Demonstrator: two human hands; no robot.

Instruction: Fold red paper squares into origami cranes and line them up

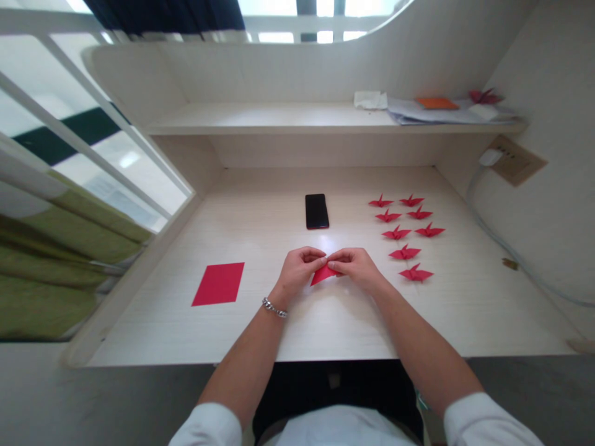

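Observation:
Between my two hands is a small folded piece of red paper (322, 274), just above or on the desk. My left hand (300, 269) pinches its left upper side with thumb and fingers. On the other side, my right hand (356, 265) grips the right part, and its fingers cover some of the folds. To the left lies a flat red paper square (218, 284). Several red paper cranes (405, 253) stand in two columns to the right of my hands.
A black phone (317, 211) lies beyond my hands on the white desk (260, 204). Papers (404, 111), an orange sheet (437, 103) and a red paper flower-like shape (485, 96) rest on the shelf (260, 118). A grey cable (506, 244) runs from the wall socket (518, 160) at right.

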